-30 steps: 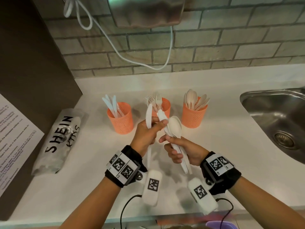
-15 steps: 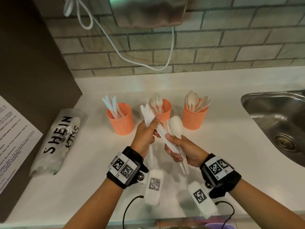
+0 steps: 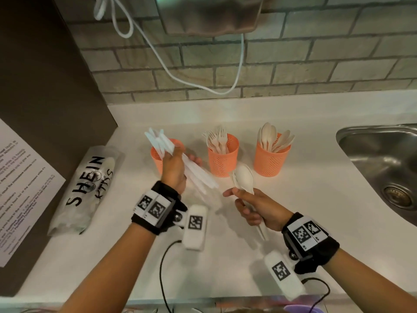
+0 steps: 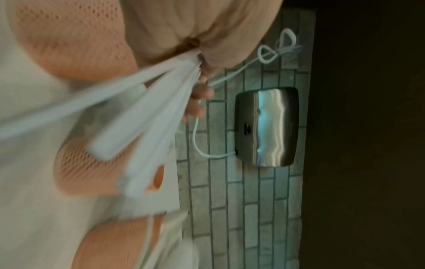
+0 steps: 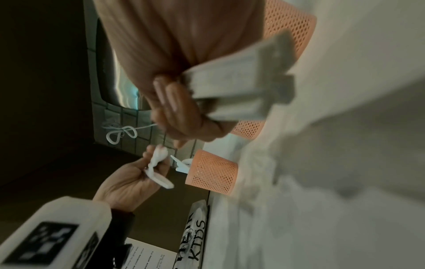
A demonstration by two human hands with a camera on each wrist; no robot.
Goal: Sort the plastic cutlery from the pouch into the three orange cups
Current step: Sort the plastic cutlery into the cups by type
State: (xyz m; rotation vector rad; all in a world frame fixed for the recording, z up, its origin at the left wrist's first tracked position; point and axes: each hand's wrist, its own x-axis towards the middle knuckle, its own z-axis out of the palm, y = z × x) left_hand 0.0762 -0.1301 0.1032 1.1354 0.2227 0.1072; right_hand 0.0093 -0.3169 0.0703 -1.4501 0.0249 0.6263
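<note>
Three orange mesh cups stand in a row on the white counter. The left cup (image 3: 156,160) is partly hidden behind my left hand (image 3: 178,161), which grips a bunch of white plastic knives (image 3: 198,175) slanting over that cup. The middle cup (image 3: 223,161) holds forks and the right cup (image 3: 272,160) holds spoons. My right hand (image 3: 250,206) grips white spoons (image 3: 243,177) by the handles, bowls up, in front of the middle and right cups. The left wrist view shows the blurred knives (image 4: 142,112) fanned out from my fingers (image 4: 202,94). The spoon handles (image 5: 241,87) fill the right wrist view.
The pouch (image 3: 88,188) printed SHEIN KIDS lies at the counter's left, beside a printed sheet (image 3: 22,188) on a dark panel. A steel sink (image 3: 383,168) is sunk into the counter at right. A steel dryer (image 3: 209,14) with a white cable (image 3: 171,73) hangs on the brick wall.
My left hand has pulled the knives out of the bundle in my right hand and carried them left, over the left cup. My right hand keeps only the spoons.
</note>
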